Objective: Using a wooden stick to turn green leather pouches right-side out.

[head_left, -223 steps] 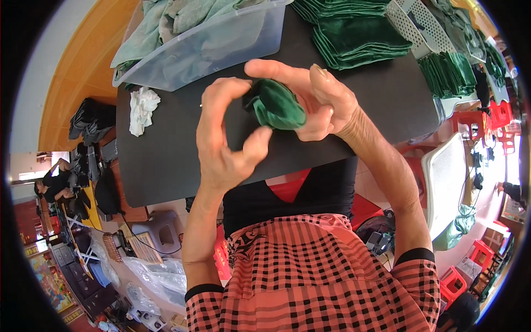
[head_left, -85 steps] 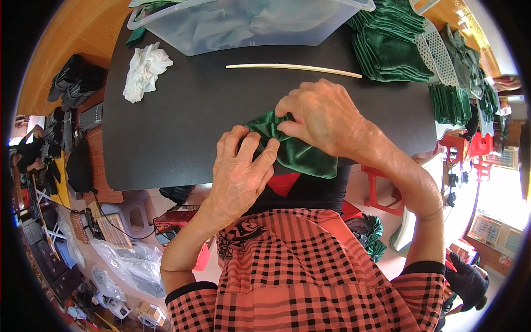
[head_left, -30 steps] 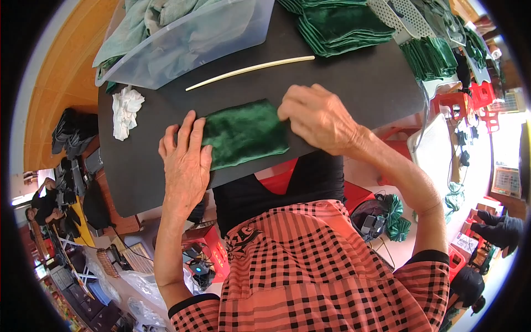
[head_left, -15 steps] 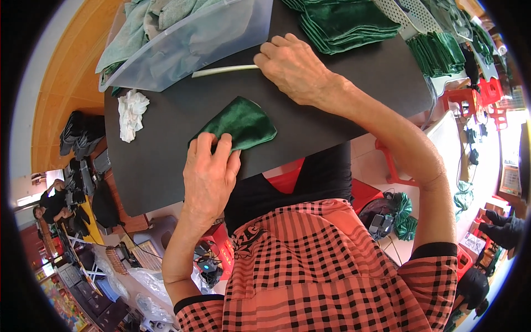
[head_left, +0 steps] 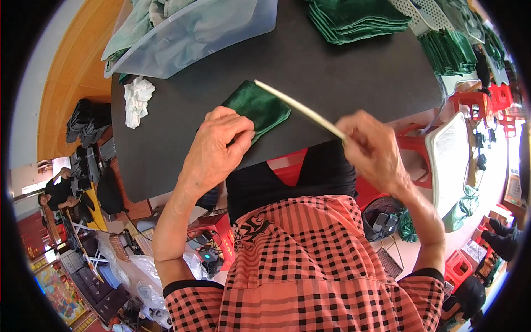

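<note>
A small dark-green satin piece, like a pouch (head_left: 260, 109), lies near the front edge of the table. My left hand (head_left: 217, 145) is closed on its near-left end, thumb against the bent fingers. My right hand (head_left: 371, 150), slightly blurred, grips one end of a thin pale stick (head_left: 301, 109) just past the table's front edge. The stick slants up to the left, and its free tip is at the pouch's far corner. Whether the tip touches the fabric I cannot tell.
A translucent plastic bin (head_left: 221, 41) with pale green cloth stands at the far left. Crumpled white tissue (head_left: 137, 101) lies below it on the dark table (head_left: 354, 77). Stacked green satin pieces (head_left: 354, 22) are at the back right. Red stools (head_left: 470, 105) stand to the right.
My right hand has picked the stick up off the table and drawn it nearer and to the right. My left hand and the pouch have shifted slightly right and away from me.
</note>
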Action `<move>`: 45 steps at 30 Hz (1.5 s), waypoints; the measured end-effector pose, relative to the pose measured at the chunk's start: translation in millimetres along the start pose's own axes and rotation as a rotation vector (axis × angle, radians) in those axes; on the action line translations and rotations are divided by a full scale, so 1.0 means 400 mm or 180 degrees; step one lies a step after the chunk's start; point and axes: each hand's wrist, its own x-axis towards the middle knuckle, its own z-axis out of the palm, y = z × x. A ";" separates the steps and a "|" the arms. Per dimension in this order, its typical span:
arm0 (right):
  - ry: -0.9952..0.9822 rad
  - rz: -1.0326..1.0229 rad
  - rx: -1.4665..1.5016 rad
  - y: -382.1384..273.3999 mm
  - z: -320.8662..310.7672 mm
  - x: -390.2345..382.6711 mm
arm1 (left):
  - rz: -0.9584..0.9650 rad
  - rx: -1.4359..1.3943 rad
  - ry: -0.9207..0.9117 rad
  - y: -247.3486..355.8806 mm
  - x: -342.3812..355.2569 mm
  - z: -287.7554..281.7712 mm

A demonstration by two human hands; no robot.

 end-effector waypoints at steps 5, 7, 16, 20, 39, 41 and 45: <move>-0.0569 0.1001 0.0786 0.004 0.031 -0.115 | -0.0254 -0.0425 -0.0132 -0.004 0.019 -0.014; -0.0591 0.0682 0.0616 0.005 0.053 -0.128 | -0.0180 -0.0505 -0.0206 -0.012 0.026 -0.014; -0.0479 0.0578 0.0709 0.006 0.088 -0.141 | -0.0519 -0.0618 -0.0357 0.025 0.045 -0.006; -0.0527 0.1098 0.0970 -0.007 0.084 -0.157 | -0.0589 -0.0843 -0.0125 0.018 0.021 0.018; 0.0152 0.0028 -0.0770 -0.019 0.064 -0.134 | 0.1040 0.0614 0.1164 0.064 -0.054 0.169; 0.0175 -0.0161 -0.0822 -0.026 0.069 -0.105 | 0.1246 0.0531 0.1221 0.066 -0.053 0.176; 0.0130 -0.0543 -0.1124 -0.035 0.090 -0.035 | 0.1334 0.0368 0.0993 0.064 -0.044 0.167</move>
